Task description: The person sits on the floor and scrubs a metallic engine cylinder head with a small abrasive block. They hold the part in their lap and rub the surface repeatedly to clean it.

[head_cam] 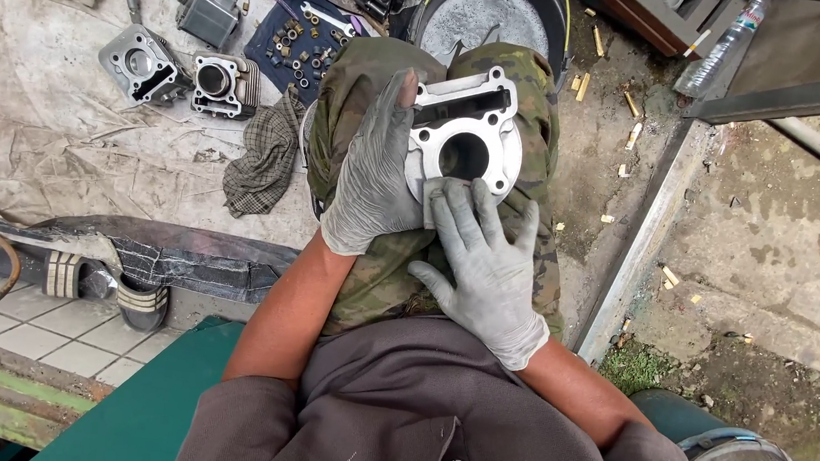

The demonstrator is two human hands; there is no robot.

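Head view: aluminium engine cylinder block (466, 133) sits on the person's lap, on the camouflage trousers (378, 267). Left hand (375, 174), grey glove, clamps the block's left edge, thumb up along the side. Right hand (486, 261), also gloved, fingers together and flat, presses a small pale pad (429, 198) against the block's lower face just under the bore. On the tarp (40, 94) at far left: two more cylinder parts (183, 74), checked rag (264, 161), spanner (327, 21) on a blue cloth.

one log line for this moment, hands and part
left hand: grips engine cylinder block on lap | right hand: presses small grey pad on block face | both gloved
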